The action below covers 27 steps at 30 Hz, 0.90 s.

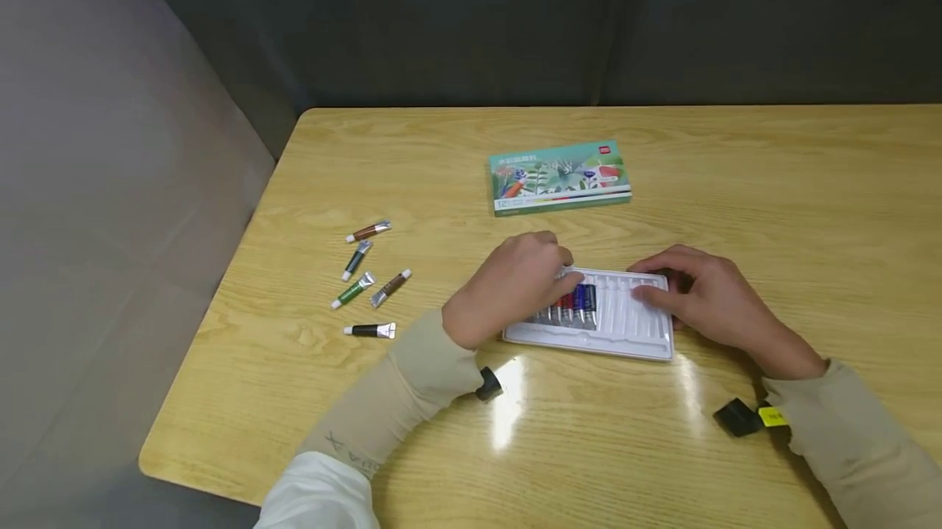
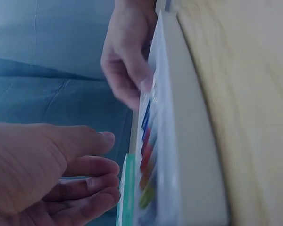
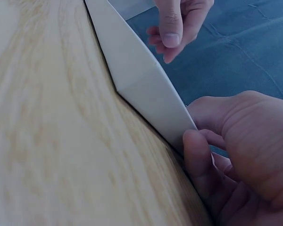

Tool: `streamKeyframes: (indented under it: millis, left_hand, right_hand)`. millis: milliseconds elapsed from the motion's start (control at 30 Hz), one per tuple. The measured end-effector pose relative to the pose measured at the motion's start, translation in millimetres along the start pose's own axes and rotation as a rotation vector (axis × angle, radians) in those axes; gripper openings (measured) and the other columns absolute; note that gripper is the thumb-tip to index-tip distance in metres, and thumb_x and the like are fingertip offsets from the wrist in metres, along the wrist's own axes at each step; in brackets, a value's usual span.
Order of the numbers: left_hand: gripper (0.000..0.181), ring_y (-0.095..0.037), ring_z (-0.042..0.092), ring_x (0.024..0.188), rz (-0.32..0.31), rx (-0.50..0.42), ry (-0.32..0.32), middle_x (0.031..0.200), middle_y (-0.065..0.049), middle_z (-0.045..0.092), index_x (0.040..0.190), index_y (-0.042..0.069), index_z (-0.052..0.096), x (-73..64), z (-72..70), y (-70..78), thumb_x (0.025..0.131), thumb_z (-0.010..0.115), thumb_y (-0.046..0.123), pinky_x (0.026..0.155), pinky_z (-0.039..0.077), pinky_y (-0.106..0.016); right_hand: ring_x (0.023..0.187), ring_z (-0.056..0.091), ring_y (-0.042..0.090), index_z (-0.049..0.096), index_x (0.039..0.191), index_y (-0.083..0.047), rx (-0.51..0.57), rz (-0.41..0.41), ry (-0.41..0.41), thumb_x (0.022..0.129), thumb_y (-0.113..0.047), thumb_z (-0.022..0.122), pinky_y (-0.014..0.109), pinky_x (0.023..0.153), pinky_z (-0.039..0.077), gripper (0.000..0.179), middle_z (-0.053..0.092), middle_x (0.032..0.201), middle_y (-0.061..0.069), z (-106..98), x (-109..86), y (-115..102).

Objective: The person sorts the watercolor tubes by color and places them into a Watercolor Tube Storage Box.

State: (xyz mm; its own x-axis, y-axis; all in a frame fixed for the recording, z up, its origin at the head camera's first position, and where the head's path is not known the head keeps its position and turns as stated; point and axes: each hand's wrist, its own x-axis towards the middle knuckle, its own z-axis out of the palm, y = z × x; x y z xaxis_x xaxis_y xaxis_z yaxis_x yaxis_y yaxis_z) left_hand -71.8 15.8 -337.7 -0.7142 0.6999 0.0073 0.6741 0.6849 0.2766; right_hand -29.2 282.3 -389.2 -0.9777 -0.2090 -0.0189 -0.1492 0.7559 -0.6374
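Observation:
A white plastic paint tray (image 1: 589, 341) lies on the table in the head view, with red, blue and dark paint tubes (image 1: 580, 304) in its left and middle slots. The slots to the right hold no tubes. My right hand (image 1: 702, 300) grips the tray's right end, its thumb over the rim. Above the tray's left part hovers my left hand (image 1: 515, 284), fingers loosely bent and thumb extended. Seen from the left wrist, that left hand (image 2: 61, 174) has nothing between its fingers. It hides some of the tubes in the head view.
Several loose paint tubes, among them a green one (image 1: 354, 290) and a black one (image 1: 370, 331), lie left of the tray. A teal paint box (image 1: 561, 177) lies behind the tray. The table's left edge (image 1: 221, 288) runs beyond the loose tubes.

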Motion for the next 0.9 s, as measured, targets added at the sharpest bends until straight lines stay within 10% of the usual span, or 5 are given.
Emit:
streamKeyframes:
  millis: [233,533,900]
  left_hand:
    - [0.026,-0.015,0.068,0.083,-0.069,0.005,0.006,0.097,-0.003,0.077,0.105,0.010,0.081,-7.3,-11.7,-20.6,0.103,0.065,0.031,0.075,0.058,-0.030]
    - [0.031,-0.018,0.072,0.089,-0.328,0.007,-0.075,0.114,-0.004,0.078,0.125,0.013,0.075,-30.0,-30.6,-56.8,0.101,0.066,0.031,0.069,0.058,-0.036]
    - [0.029,-0.017,0.059,0.065,-0.475,0.029,-0.082,0.091,-0.005,0.076,0.122,0.010,0.074,-70.5,-44.2,-97.9,0.098,0.062,0.020,0.058,0.050,-0.039]
  right_hand:
    - [0.071,0.050,0.008,0.077,0.116,-0.019,-0.021,-0.019,0.017,0.093,-0.027,0.079,0.023,0.057,0.043,0.024,0.065,0.095,0.002,0,-2.0,3]
    - [0.071,0.050,0.008,0.077,0.116,-0.021,-0.019,0.002,0.008,0.093,-0.029,0.078,0.024,0.055,0.044,0.025,0.065,0.096,0.002,1,-1.9,3]
    - [0.072,0.049,0.008,0.077,0.116,-0.020,-0.021,-0.002,0.004,0.093,-0.030,0.078,0.023,0.056,0.043,0.025,0.065,0.095,0.002,1,0.1,1]
